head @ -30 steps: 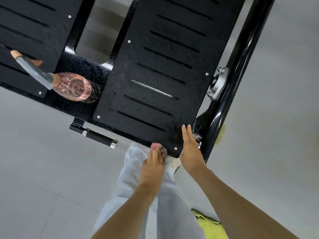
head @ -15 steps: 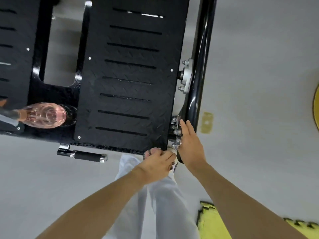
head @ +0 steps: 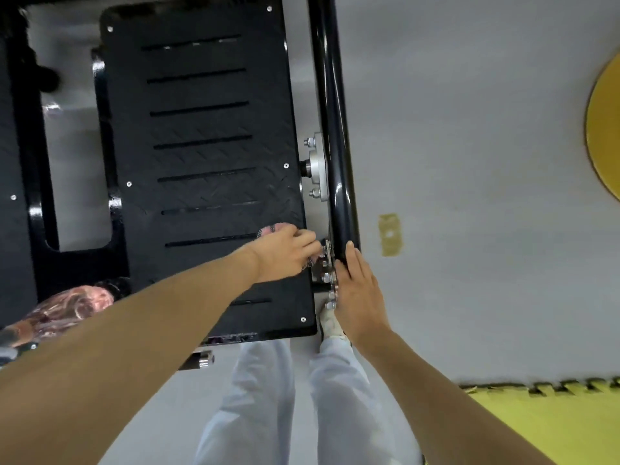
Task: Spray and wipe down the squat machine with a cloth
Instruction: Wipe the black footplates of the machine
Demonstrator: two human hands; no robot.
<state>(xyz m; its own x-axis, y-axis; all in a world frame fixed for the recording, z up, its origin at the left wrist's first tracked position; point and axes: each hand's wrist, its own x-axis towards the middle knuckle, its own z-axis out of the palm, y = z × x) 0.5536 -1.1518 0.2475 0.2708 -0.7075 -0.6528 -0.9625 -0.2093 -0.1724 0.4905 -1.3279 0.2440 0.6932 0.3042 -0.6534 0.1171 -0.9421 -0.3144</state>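
The squat machine's black tread footplate [head: 201,156] fills the upper left, with a black frame tube [head: 330,112] along its right side. My left hand [head: 285,253] holds a pink cloth [head: 273,228] against the plate's right edge, near the bolted bracket [head: 327,263]. Most of the cloth is hidden under the fingers. My right hand [head: 360,293] rests with straight fingers on the lower end of the tube, beside the bolts. A pink spray bottle [head: 67,310] stands on the machine at the lower left, partly behind my left forearm.
A silver bearing mount [head: 317,166] joins plate and tube. A black handle with a chrome end [head: 201,359] sticks out below the plate. Grey floor lies to the right, with a yellow disc [head: 607,129], yellow foam mats [head: 543,424] and a tape mark [head: 389,234]. My legs stand below.
My left hand has carried the cloth up from the plate's near corner along its right edge. My right hand shifted from the plate's corner onto the tube. The camera moved right and closer.
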